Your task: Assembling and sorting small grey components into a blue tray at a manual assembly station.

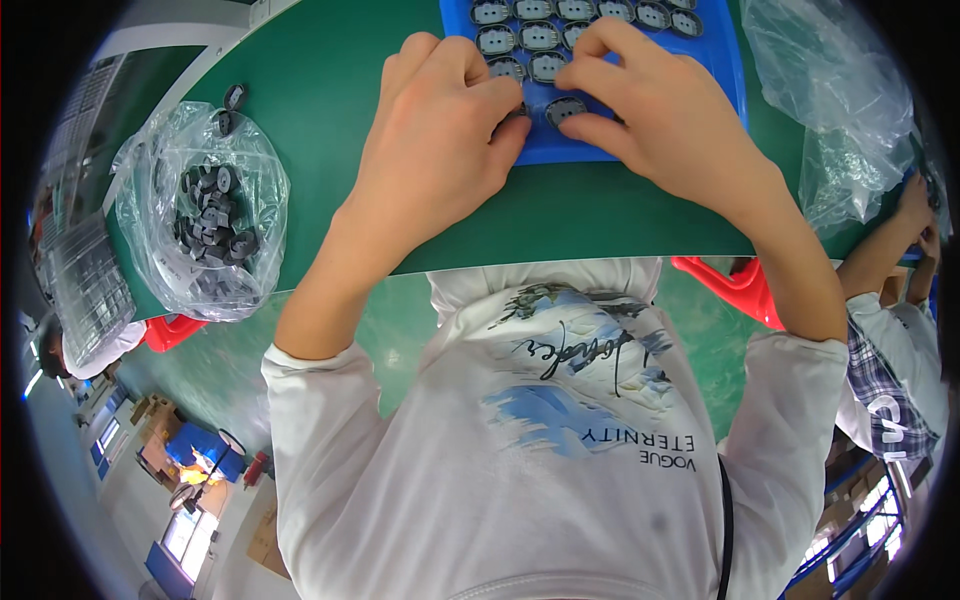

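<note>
A blue tray (572,152) lies at the far middle of the table, holding rows of dark oval plastic parts (540,37) with small holes in their faces. At its near edge, my left hand (430,125) pinches a dark plastic part (517,111), mostly hidden by thumb and fingers. Beside it my right hand (660,115) has thumb and forefinger closed around another oval plastic part (565,110), which sits low in the tray. Both hands come over the tray's near rim, a short gap apart.
On the left, a clear plastic bag (262,190) holds several loose dark parts (212,215); two more parts (234,97) lie by its far edge. Crumpled clear plastic (840,90) covers the table's right. Another person's arm (890,240) reaches in at far right. Red seats (740,290) stand below the table edge.
</note>
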### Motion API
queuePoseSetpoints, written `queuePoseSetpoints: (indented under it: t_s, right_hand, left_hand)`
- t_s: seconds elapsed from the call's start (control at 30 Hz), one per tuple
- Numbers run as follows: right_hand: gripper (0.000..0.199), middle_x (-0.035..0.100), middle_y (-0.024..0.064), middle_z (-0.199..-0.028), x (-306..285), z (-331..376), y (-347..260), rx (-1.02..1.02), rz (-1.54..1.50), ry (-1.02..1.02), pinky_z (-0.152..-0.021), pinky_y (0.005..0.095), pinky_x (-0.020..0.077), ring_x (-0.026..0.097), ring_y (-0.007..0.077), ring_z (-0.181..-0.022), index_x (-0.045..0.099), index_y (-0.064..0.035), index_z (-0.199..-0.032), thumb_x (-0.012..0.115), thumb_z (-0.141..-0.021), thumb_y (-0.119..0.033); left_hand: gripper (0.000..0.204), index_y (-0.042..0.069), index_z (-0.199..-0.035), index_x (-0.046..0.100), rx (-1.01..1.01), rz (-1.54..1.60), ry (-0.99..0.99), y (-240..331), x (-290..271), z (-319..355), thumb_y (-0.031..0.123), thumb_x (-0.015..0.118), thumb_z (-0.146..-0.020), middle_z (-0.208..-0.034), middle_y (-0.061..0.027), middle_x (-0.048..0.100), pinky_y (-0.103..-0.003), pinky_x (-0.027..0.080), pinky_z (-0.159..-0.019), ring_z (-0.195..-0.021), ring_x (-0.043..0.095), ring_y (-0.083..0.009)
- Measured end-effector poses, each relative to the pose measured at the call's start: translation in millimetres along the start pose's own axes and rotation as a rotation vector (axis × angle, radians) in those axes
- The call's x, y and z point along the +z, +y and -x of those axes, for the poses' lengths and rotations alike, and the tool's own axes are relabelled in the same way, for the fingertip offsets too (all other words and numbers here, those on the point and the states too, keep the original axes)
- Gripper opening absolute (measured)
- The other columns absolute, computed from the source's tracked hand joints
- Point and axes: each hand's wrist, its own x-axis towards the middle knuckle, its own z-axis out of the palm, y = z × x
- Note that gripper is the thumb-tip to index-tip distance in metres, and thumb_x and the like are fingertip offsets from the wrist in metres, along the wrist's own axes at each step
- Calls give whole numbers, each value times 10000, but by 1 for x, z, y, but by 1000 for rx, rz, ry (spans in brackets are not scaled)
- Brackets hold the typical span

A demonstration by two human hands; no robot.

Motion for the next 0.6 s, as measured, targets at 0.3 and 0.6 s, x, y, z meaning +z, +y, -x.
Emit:
queuePoseSetpoints:
  t_s: [0.3, 0.6]
  right_hand:
    - [198, 562, 61, -941, 2, 2, 1, 51, 13, -35, -664, 379, 492, 609, 271, -746, 635, -25, -858, 745, -814, -184]
    - [207, 577, 67, -953, 12, 1, 0, 90, 17, 32, -690, 377, 507, 626, 274, -787, 642, -22, -864, 745, -819, -197]
  left_hand:
    - [118, 73, -819, 721, 9, 2, 33, -5, 3, -1, 104, 780, -722, -863, -52, 568, -373, 447, -793, -885, 518, -261]
    - [127, 84, -817, 725, 11, 7, 62, -6, 7, 1, 115, 792, -713, -863, -47, 569, -371, 448, -798, -878, 516, -256]
